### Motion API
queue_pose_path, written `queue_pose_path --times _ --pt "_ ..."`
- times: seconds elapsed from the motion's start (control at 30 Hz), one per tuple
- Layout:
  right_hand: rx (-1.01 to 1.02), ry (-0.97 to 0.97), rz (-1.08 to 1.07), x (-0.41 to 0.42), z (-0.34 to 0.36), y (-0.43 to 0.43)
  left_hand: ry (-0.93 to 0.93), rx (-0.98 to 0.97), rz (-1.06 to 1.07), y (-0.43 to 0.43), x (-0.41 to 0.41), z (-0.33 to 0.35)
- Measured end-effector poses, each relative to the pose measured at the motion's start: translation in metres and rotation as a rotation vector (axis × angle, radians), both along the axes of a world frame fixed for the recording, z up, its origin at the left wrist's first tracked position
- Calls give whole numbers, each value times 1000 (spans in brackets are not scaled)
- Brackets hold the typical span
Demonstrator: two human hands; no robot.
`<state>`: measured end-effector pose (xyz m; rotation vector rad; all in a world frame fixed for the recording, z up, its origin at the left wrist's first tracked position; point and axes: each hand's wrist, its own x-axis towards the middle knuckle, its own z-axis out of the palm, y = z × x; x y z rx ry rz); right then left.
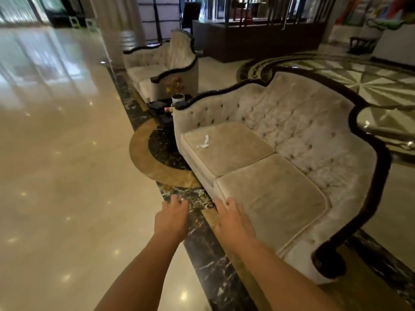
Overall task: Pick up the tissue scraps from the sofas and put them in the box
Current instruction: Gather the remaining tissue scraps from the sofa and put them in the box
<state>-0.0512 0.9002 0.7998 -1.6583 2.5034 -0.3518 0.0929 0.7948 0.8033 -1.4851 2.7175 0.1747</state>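
Left hand extended over the marble floor, fingers loosely spread, holding nothing. Right hand beside it at the front edge of the near sofa, fingers open, empty. One white tissue scrap lies on that sofa's far seat cushion. Second sofa stands beyond. No box sighted.

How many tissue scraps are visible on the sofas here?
1: a white twisted tissue scrap lies on the far seat cushion of the near beige velvet sofa. The farther sofa's seat is partly hidden.
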Motion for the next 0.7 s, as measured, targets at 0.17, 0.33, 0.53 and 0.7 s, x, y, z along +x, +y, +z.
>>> queue_pose_path --times 0.17,0.33,0.53,0.7 --pt "16 34 26 10 6 -92 -22 12 30 -84 23 3" --pt "52 12 -11 -15 7 -162 -63 54 -2 -148 8 -8" --pt "149 -2 -79 -74 -20 -249 -76 30 -73 -239 -47 -21" --pt "188 -10 -68 -138 -41 -355 -113 74 -68 -337 -107 -31"
